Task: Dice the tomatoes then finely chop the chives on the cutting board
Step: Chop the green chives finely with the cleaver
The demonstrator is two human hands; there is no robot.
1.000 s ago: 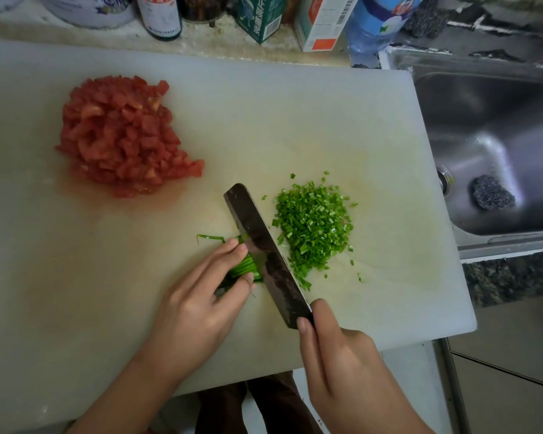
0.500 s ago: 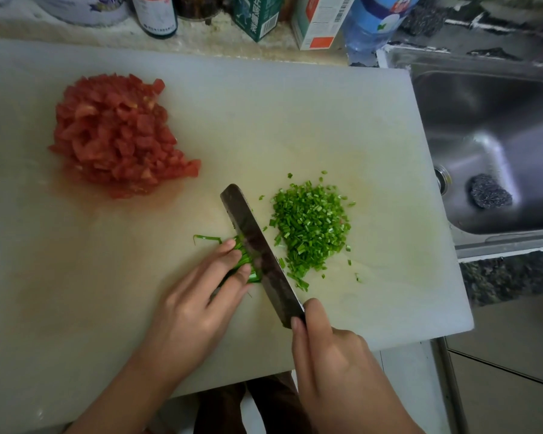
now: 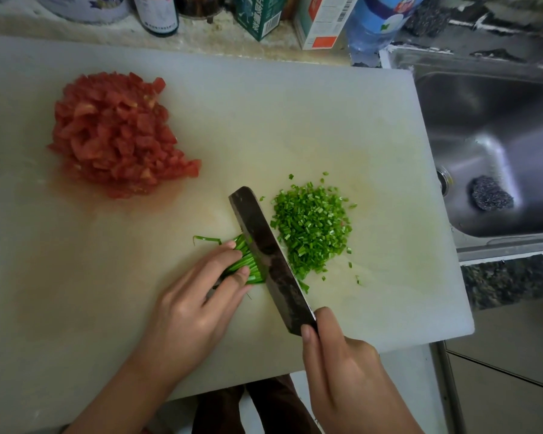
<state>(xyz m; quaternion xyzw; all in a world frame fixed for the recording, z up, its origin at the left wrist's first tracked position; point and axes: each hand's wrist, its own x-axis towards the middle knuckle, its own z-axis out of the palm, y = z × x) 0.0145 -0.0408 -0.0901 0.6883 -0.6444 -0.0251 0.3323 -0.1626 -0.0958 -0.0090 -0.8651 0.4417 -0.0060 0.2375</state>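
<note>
On the board [image 3: 295,120], near its front edge, the left hand [image 3: 195,311] pins the chives [image 3: 248,261] under close-set fingers, thumb against the bundle's near side, cut ends just past the fingertips and touching the knife [image 3: 270,255]. The right hand [image 3: 342,371] is curled tight round the handle, blade slanting away. The chopped bits [image 3: 314,227] lie right of the blade, tomatoes [image 3: 116,136] well off left.

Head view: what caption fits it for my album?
Right hand chops chives with a knife, left hand holding them, beside diced tomatoes on the board.
</note>
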